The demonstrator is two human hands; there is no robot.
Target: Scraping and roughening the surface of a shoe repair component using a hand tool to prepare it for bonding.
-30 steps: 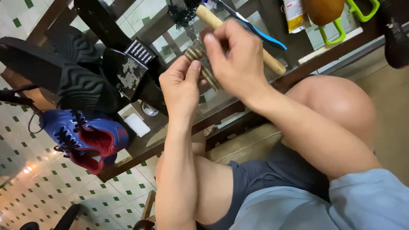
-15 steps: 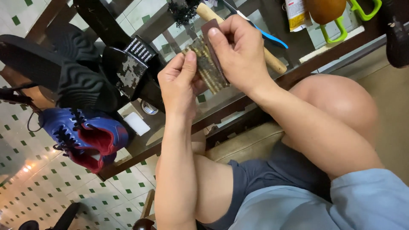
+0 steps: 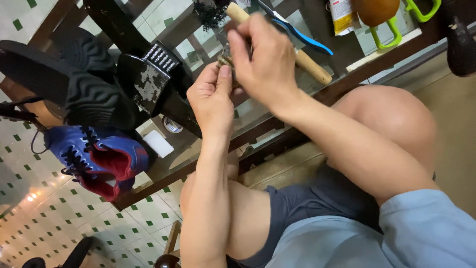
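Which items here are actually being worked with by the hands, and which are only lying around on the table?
In hand:
left hand and right hand, pinching a small brownish piece between them; what it is cannot be told.

Lying about:
blue and red shoe
black sandals
wooden handle
blue toothbrush
green clips
white block
glass table

My left hand (image 3: 212, 101) and right hand (image 3: 263, 62) pinch a small brownish strip (image 3: 225, 60) between their fingertips, above a glass table (image 3: 258, 116). A wooden stick (image 3: 302, 57), blue shoe (image 3: 96, 159) and black sandals (image 3: 74, 84) lie there.
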